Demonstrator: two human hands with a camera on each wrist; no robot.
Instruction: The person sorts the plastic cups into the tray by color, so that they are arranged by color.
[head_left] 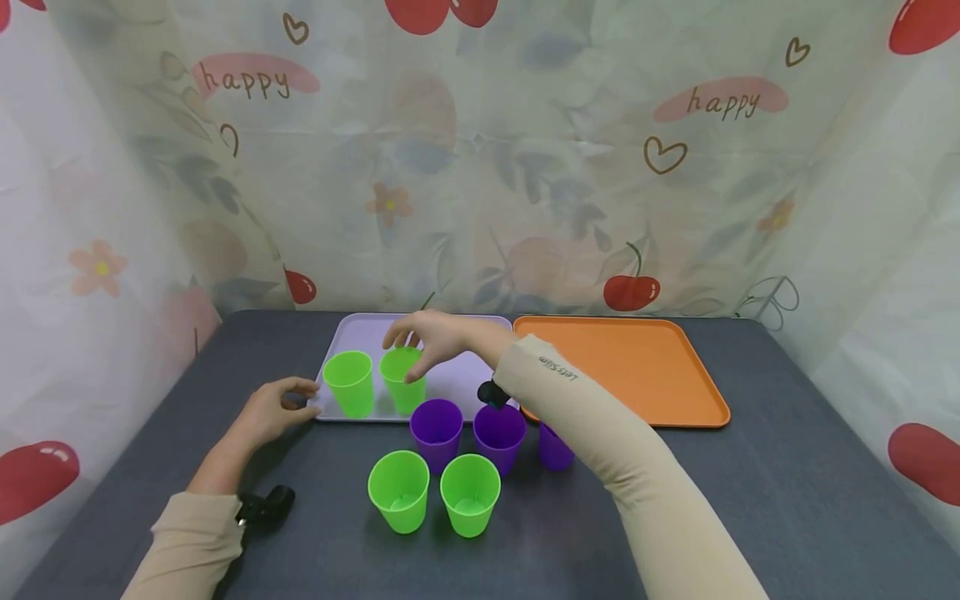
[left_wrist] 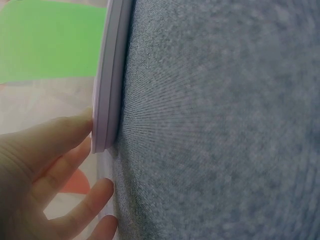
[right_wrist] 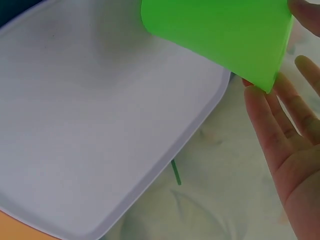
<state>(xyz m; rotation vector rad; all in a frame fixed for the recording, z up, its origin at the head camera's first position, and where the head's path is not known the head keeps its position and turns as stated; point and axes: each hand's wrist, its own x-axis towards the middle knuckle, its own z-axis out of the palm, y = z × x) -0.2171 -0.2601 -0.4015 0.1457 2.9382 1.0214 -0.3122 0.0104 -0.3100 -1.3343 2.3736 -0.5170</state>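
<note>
Two green cups stand on the lilac tray (head_left: 457,379). At the second green cup (head_left: 405,393), my right hand (head_left: 438,337) reaches over the rim, thumb on the near side and fingers on the far side. The right wrist view shows that green cup (right_wrist: 220,35) between the thumb and fingertips of the right hand (right_wrist: 295,150). My left hand (head_left: 273,408) is at the tray's left edge, near the first green cup (head_left: 349,385). In the left wrist view, fingertips of the left hand (left_wrist: 50,165) touch the tray's rim (left_wrist: 107,85), loosely bent.
An orange tray (head_left: 622,367) lies beside the lilac one on the dark table (head_left: 322,550). In front stand purple cups (head_left: 437,446), (head_left: 498,446) and a third purple cup (head_left: 555,450) partly behind the right sleeve. Green cups (head_left: 401,504), (head_left: 470,508) stand nearer. A patterned curtain (head_left: 480,167) hangs behind.
</note>
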